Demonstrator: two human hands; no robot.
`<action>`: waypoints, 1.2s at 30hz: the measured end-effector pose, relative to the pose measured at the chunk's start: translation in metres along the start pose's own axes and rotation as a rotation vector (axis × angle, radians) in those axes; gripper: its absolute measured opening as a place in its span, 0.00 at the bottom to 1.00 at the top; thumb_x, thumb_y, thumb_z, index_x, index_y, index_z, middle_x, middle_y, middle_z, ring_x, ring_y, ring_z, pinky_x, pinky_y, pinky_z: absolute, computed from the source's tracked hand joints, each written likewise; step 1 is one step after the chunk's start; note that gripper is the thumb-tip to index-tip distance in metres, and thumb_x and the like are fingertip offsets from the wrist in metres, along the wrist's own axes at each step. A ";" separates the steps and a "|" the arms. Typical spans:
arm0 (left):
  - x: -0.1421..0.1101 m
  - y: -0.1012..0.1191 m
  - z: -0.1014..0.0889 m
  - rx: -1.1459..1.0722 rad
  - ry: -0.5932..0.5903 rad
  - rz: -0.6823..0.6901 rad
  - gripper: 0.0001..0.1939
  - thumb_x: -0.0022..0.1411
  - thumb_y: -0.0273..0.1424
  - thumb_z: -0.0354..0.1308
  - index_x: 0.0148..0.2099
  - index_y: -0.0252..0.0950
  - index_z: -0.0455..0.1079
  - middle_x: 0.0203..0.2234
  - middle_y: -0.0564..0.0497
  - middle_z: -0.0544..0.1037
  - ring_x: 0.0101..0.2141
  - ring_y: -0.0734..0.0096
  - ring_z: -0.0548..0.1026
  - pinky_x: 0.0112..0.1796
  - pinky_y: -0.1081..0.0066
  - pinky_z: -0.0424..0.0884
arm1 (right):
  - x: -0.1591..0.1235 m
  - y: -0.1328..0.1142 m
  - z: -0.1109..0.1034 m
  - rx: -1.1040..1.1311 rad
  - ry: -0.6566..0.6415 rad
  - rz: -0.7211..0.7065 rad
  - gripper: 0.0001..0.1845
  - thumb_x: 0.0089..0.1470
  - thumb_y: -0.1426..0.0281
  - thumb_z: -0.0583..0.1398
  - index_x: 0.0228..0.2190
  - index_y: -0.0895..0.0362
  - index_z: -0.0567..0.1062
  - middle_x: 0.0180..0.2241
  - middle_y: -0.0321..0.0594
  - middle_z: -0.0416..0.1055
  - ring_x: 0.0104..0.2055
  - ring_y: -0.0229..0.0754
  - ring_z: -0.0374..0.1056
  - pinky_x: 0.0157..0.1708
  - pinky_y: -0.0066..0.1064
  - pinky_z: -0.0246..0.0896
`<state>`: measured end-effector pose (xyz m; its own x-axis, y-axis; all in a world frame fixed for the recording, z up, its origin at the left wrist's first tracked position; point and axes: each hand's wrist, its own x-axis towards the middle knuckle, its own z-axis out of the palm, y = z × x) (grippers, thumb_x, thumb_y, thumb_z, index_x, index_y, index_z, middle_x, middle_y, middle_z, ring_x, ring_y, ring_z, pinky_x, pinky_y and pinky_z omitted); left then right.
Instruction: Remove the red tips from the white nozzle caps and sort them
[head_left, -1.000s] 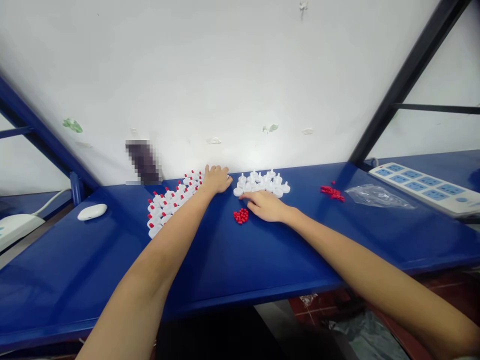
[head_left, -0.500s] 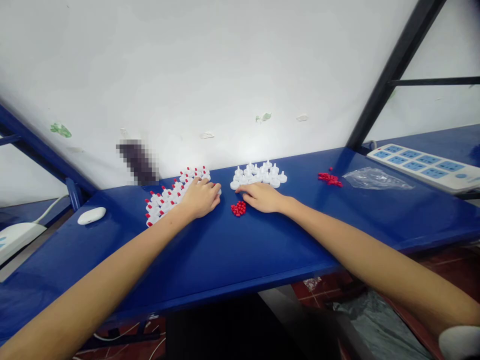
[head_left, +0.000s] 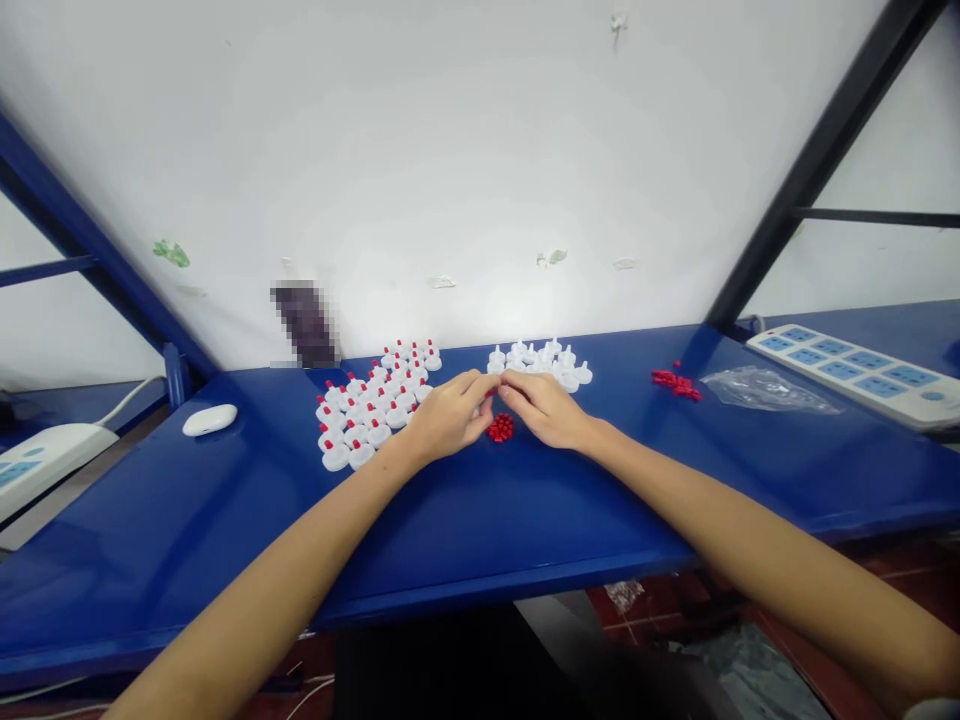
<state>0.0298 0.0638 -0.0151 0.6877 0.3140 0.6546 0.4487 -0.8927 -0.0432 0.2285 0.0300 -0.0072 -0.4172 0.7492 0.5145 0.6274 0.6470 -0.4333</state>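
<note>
- Your left hand point(head_left: 450, 415), at the centre of the frame, has its fingers bent and its fingertips meeting those of your right hand point(head_left: 549, 408); whether either one grips anything between them, you cannot tell from this view.
- Your right hand reaches in from the lower right, palm down, fingers bent.
- A small heap of tiny red caps point(head_left: 500, 429) lies between your hands, at the centre of the frame.
- Just behind your right hand stand white round plastic lids with bare upright spouts point(head_left: 555, 370).
- Left of centre, beside your left hand, stand many white round plastic lids with red-tipped spouts point(head_left: 379, 435).
- Right of centre lies a second red heap point(head_left: 677, 384), near a crumpled clear plastic bag point(head_left: 765, 388).
- A smooth white oval case point(head_left: 210, 420) rests at the left on the glossy blue tabletop point(head_left: 450, 520).
</note>
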 end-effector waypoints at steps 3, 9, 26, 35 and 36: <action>-0.006 0.002 0.004 -0.154 0.116 -0.113 0.18 0.61 0.23 0.54 0.53 0.35 0.61 0.37 0.49 0.71 0.37 0.68 0.72 0.40 0.69 0.71 | 0.001 -0.009 0.001 -0.003 -0.024 -0.010 0.15 0.66 0.61 0.50 0.37 0.57 0.71 0.26 0.36 0.70 0.28 0.38 0.64 0.32 0.29 0.53; -0.023 0.003 0.005 -0.178 0.038 -0.142 0.19 0.60 0.26 0.57 0.53 0.36 0.60 0.41 0.47 0.71 0.41 0.65 0.72 0.42 0.66 0.71 | -0.001 -0.025 0.002 -0.127 -0.119 -0.027 0.15 0.65 0.60 0.52 0.33 0.56 0.69 0.30 0.38 0.73 0.30 0.39 0.65 0.32 0.29 0.53; -0.026 0.000 -0.006 -0.189 -0.139 -0.228 0.05 0.63 0.33 0.56 0.38 0.37 0.65 0.27 0.54 0.74 0.27 0.72 0.71 0.29 0.73 0.62 | -0.007 -0.028 0.004 -0.108 -0.164 -0.079 0.10 0.67 0.64 0.49 0.35 0.54 0.64 0.32 0.37 0.70 0.30 0.39 0.62 0.32 0.30 0.53; -0.022 0.007 -0.014 -0.194 -0.199 -0.298 0.09 0.62 0.34 0.56 0.44 0.40 0.63 0.27 0.56 0.74 0.25 0.71 0.72 0.27 0.73 0.61 | -0.005 -0.029 0.002 -0.159 -0.189 -0.112 0.16 0.69 0.64 0.46 0.32 0.55 0.67 0.34 0.40 0.71 0.32 0.39 0.64 0.34 0.31 0.56; -0.022 0.007 -0.014 -0.202 -0.202 -0.304 0.09 0.62 0.34 0.55 0.45 0.40 0.63 0.26 0.56 0.74 0.24 0.72 0.72 0.27 0.73 0.61 | -0.005 -0.029 0.002 -0.158 -0.184 -0.113 0.16 0.69 0.65 0.46 0.32 0.56 0.67 0.34 0.40 0.71 0.32 0.38 0.64 0.34 0.31 0.56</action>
<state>0.0099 0.0458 -0.0190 0.6483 0.6125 0.4523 0.5415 -0.7885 0.2916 0.2111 0.0080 0.0014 -0.5939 0.6963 0.4030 0.6590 0.7084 -0.2526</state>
